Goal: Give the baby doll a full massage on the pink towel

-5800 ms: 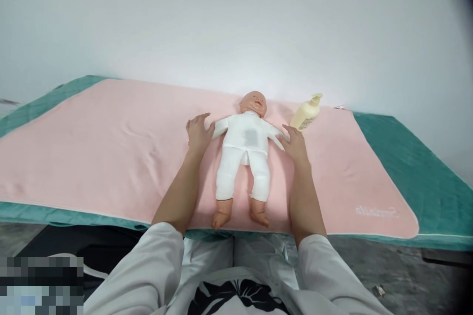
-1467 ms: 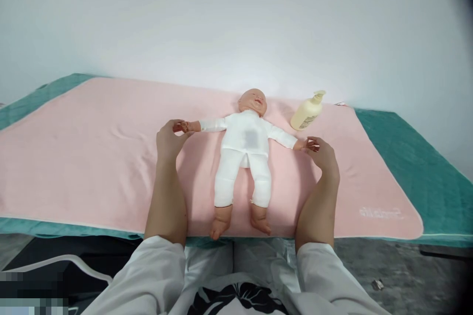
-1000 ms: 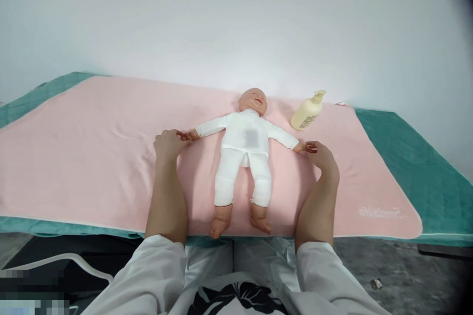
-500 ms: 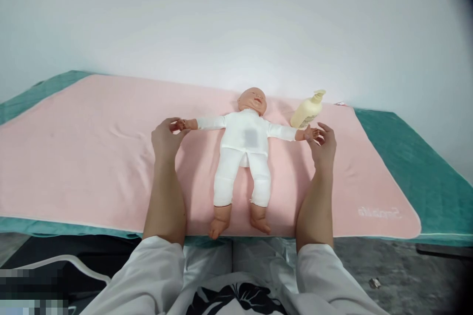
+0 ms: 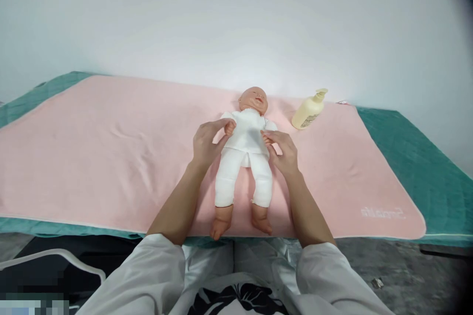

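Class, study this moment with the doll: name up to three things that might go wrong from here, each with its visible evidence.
1. The left hand and right hand pinch the doll by its small hands; either could slip free.
2. Its feet lie near the front edge of the pink blanket, so a tug might slide them over.
3. The pump bottle is near the right hand; a wide swing may knock it.

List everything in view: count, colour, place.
Doll: one, white outfit, on mat.
Pump bottle: one, yellow, right of doll.
Mat: one, pink, over the cover.
Cover: one, green, under mat.
Wall: one, whitish, behind.
Floor: one, grey, below.
Curved bar: one, white, lower left.
Black thing: one, lower left, unclear.
Scrap: one, silvery, floor, lower right.
Top: one, black-patterned, bottom.
Sleeves: two, white, bottom.
Left hand: one, bare, holding doll's hand.
Right hand: one, bare, holding doll's other hand.
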### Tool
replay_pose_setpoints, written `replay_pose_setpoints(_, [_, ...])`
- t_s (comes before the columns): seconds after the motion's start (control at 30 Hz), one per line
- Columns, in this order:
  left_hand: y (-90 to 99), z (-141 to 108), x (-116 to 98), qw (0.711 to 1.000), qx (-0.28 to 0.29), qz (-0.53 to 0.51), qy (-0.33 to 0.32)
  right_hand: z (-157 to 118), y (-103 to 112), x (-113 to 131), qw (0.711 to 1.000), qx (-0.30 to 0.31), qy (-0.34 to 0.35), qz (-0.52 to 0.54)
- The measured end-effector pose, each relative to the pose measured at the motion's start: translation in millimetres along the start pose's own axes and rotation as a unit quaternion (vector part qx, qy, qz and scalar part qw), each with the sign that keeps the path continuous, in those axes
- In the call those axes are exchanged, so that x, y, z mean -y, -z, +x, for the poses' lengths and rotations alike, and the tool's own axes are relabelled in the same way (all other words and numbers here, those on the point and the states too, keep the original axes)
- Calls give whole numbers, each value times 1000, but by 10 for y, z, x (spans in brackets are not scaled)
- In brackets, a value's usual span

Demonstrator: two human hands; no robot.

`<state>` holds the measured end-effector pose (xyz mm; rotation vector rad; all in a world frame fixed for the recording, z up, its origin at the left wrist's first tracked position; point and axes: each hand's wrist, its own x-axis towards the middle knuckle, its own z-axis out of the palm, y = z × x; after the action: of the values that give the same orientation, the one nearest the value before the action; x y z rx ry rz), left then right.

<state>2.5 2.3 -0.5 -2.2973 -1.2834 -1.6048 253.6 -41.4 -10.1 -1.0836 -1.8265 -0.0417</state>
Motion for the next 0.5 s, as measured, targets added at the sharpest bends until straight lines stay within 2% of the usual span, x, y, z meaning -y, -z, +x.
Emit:
replay_pose_setpoints(0.1, [-68,-4,-32,994,80,-11,-75,-5,-51,29,997,77,26,9])
replay_pose_setpoints(0.2, [-102,-14,-62,982,138,-32,-123,-16,-88,49,992,113,48,-7])
replay_pose_setpoints(0.5, [-97,-50,-134,976,179,-37,-123,-24,-131,116,990,133,12,-42])
